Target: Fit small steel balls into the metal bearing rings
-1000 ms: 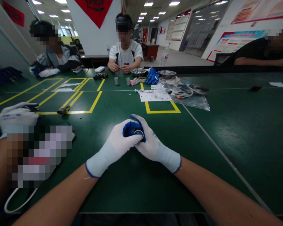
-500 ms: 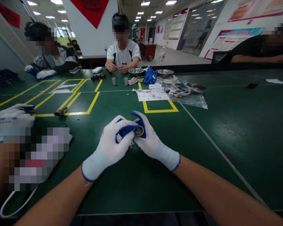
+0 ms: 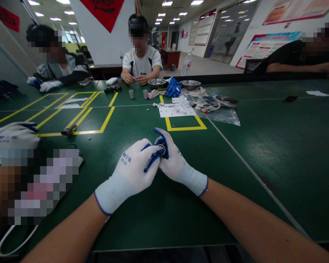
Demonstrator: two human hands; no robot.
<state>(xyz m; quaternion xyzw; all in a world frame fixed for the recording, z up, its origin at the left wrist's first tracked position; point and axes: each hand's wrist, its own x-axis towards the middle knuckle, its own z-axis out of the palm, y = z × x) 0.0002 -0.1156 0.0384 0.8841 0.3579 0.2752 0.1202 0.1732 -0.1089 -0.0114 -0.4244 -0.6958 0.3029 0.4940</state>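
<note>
a clear bottle [image 3: 186,65] stands beyond two metal bowls [image 3: 190,87] (blue gloves [image 3: 173,88] lie between them).

We get dim light from ceiling lamps [image 3: 167,3] at twelve o'clock, soft table [image 3: 265,153] glare at three, and stretched edges

Matt white knitted cloth, backed by a smooth blue coating, was displayed by the worn gloves [image 3: 137,160]. A bright metallic rim was shown on the held piece [image 3: 162,147]. The tabletop [image 3: 235,160] was finished smooth and semi-glossy. Shiny metal was suggested in the basins [image 3: 191,87], matt paper in the sheet [image 3: 178,112].
</note>
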